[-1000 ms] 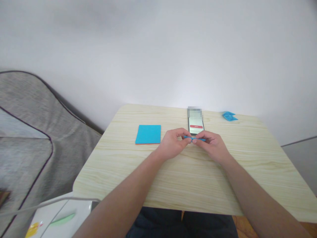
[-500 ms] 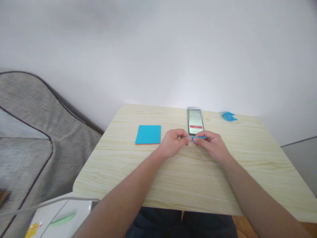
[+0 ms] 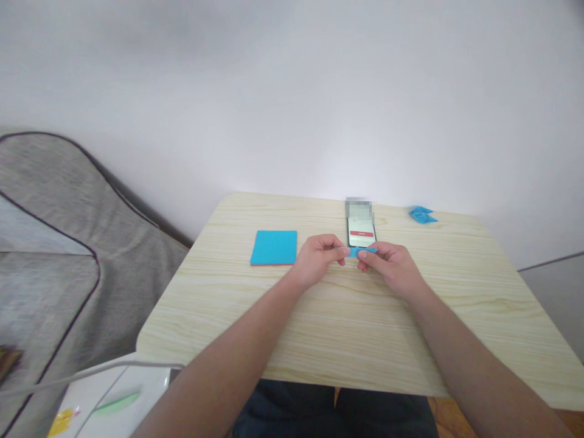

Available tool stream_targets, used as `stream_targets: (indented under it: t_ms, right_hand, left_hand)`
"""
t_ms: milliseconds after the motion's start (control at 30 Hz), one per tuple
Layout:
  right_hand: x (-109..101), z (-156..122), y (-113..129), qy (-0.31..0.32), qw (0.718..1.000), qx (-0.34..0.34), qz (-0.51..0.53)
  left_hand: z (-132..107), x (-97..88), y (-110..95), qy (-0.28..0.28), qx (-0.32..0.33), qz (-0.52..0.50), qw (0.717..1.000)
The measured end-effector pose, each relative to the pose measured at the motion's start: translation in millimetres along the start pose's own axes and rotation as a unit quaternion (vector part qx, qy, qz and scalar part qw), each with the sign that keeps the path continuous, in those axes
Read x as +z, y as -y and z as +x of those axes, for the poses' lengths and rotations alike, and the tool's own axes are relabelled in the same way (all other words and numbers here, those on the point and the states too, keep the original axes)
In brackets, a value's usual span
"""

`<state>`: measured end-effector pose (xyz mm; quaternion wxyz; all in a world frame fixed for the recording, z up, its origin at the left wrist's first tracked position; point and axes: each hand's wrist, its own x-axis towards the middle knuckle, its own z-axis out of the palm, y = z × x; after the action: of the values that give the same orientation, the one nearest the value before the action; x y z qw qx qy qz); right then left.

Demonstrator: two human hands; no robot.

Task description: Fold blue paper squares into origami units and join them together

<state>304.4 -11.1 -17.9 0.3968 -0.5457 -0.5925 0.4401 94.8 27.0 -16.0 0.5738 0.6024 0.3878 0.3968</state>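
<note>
A narrow folded strip of blue paper (image 3: pixel 353 252) is stretched level between my two hands, just in front of the phone. My left hand (image 3: pixel 319 258) pinches its left end between thumb and fingers. At the other end, my right hand (image 3: pixel 390 263) grips the strip with the thumb on the near side. Fingers cover both ends of the paper. Left of my hands lies a square stack of blue paper (image 3: pixel 274 247) with a thin reddish edge beneath. A small folded blue paper shape (image 3: pixel 422 215) with pointed tips rests at the back right.
A phone (image 3: pixel 361 228) with a lit screen lies at the back of the pale wooden table (image 3: pixel 347 328), near the white wall (image 3: pixel 292 97). On the left are a grey fabric-covered piece (image 3: pixel 123 243) and a white drawer unit (image 3: pixel 132 398) with a cable across it.
Both hands have tilted the folded paper, so more of its blue face shows between them. My thumbs are slightly farther apart. The stack, phone and folded shape stay in place.
</note>
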Motion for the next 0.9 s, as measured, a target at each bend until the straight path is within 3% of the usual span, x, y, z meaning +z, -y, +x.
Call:
stream_targets:
  t_ms: [367, 900]
  right_hand:
    - [-0.5, 1.1, 4.3, -0.006, 0.998, -0.025, 0.052]
    - [-1.9, -0.1, 3.8, -0.023, 0.999, -0.039, 0.029]
  left_hand:
    - [3.4, -3.6, 8.2, -0.01, 0.011, 0.01, 1.0]
    - [3.4, -3.1, 8.4, -0.001, 0.002, -0.023, 1.0]
